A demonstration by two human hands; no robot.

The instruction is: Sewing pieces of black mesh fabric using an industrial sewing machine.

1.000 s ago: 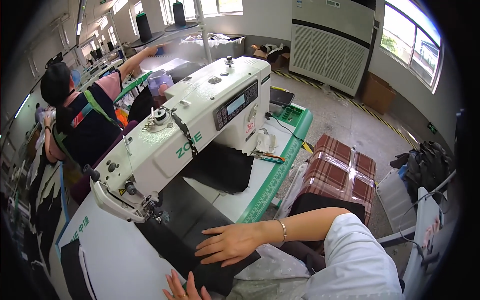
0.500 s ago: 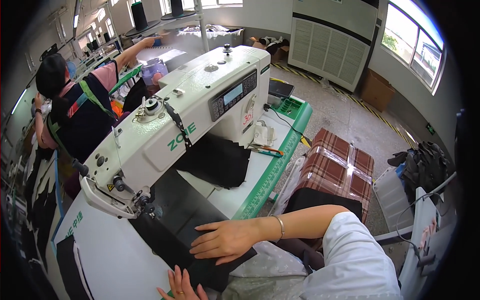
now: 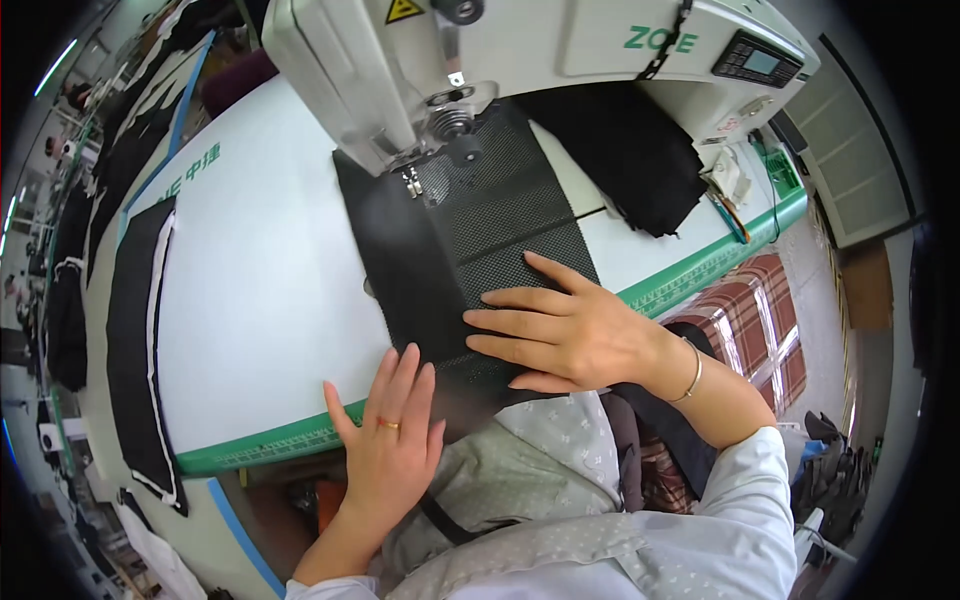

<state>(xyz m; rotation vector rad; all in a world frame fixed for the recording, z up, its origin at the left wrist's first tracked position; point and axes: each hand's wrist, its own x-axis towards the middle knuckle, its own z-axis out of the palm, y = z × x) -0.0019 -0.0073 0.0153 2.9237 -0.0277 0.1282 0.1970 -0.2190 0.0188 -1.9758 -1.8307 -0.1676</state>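
The smooth, matte black fabric strip (image 3: 405,260) runs from the fingertips of both hands forward to the needle area, along the left side of a black perforated mesh panel (image 3: 490,215) that spreads under and ahead of the right hand (image 3: 565,330). Whether the two pieces are joined or only overlap, I cannot tell. Handling them well probably calls for light, even pressure, with the layers flat, their edges aligned and all fingers well short of the small metal presser foot (image 3: 413,183) ahead of both hands; whether it is lowered is unclear.

The right hand lies palm down and open, fingers a little spread and pointing left, resting on the mesh with its fingertips by the strip. The left hand (image 3: 395,440) is open too, fingers parted and pointing forward, its longer fingertips at the strip's near left edge. Neither grips anything; they are near each other, not touching.

Ahead of them stands a glossy white sewing machine (image 3: 340,70). Forward and right of the right hand is a ragged-edged black cloth piece (image 3: 625,150); well left of the left hand lies a long black fabric band with white edging (image 3: 140,350).
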